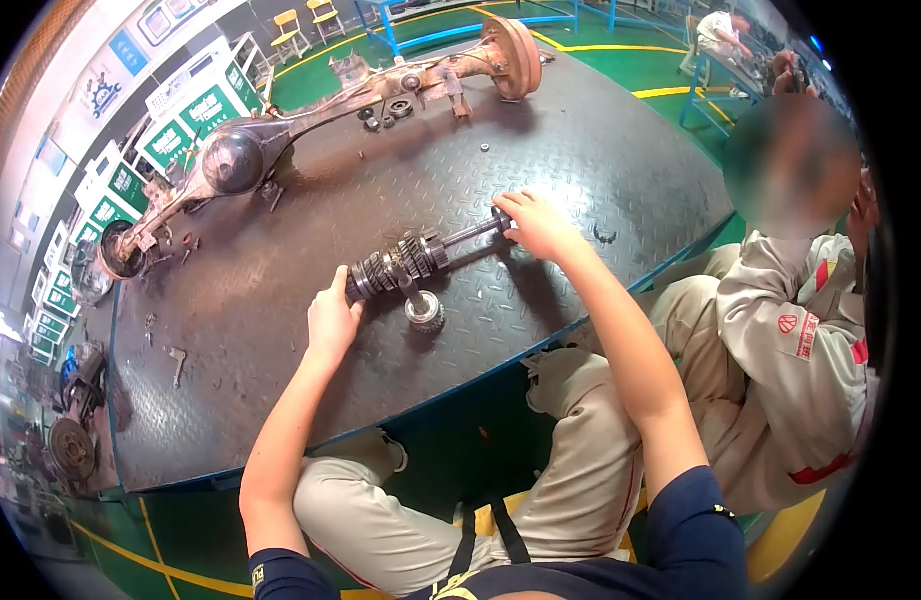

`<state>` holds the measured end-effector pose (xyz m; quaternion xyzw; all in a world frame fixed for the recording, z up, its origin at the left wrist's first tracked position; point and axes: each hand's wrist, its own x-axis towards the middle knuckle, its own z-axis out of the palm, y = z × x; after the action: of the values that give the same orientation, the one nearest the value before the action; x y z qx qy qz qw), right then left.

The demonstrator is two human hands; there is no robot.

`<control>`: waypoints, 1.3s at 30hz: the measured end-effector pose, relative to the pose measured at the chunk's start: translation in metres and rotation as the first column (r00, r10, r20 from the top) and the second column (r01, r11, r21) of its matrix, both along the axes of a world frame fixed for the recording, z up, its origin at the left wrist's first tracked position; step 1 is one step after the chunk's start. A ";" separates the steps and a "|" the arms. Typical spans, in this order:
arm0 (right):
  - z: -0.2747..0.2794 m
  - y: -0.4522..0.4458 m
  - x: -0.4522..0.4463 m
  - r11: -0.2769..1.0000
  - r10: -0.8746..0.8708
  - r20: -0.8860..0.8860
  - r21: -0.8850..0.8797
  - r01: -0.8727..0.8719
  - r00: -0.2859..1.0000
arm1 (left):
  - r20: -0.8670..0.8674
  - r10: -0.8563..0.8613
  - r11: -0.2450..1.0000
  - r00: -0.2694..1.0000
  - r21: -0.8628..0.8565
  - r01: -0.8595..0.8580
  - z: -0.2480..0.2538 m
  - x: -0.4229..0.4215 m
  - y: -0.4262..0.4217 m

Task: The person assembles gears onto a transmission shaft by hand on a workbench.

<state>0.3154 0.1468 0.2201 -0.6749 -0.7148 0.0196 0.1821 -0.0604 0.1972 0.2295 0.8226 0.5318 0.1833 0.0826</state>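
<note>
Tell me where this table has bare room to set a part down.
Bare table lies between the wrench and the left hand, and between the geared shaft and the round housing of the axle. Crowded: beside the axle, where small round parts lie, and along the shaft to the right hand.

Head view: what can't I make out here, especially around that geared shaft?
All in the head view:
- Geared shaft, left end: partly covered by the left hand.
- Its right end: partly covered by the right hand.
- Co-worker's head: blurred over.
- Small ring on the table: too small to identify.
</note>
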 end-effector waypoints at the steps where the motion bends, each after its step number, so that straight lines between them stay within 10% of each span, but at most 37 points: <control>1: 0.000 -0.002 -0.003 1.000 0.000 0.001 -0.001 0.000 1.000 | 0.002 -0.004 1.000 1.000 0.000 0.004 0.001 0.000 0.000; 7: 0.048 -0.025 -0.024 0.987 0.121 0.087 -0.117 -0.110 0.989 | -0.020 -0.006 0.999 1.000 0.036 0.006 -0.002 0.000 0.000; 13: 0.025 -0.006 -0.028 0.984 0.176 -0.271 0.061 -0.165 0.947 | -0.024 -0.011 0.999 1.000 0.050 0.012 0.000 0.001 -0.004; 27: -0.015 0.018 -0.076 0.865 0.334 -0.059 0.416 -0.281 0.941 | 0.029 -0.042 0.998 0.999 0.054 0.041 -0.007 0.002 0.001; 39: -0.014 0.013 -0.033 0.980 0.139 -0.121 0.158 -0.119 0.983 | -0.019 0.027 1.000 0.999 0.009 -0.026 -0.006 0.001 -0.001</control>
<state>0.2825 0.1598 0.2065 -0.6086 -0.7432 0.0219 0.2771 -0.0599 0.1967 0.2234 0.8176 0.5426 0.1788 0.0713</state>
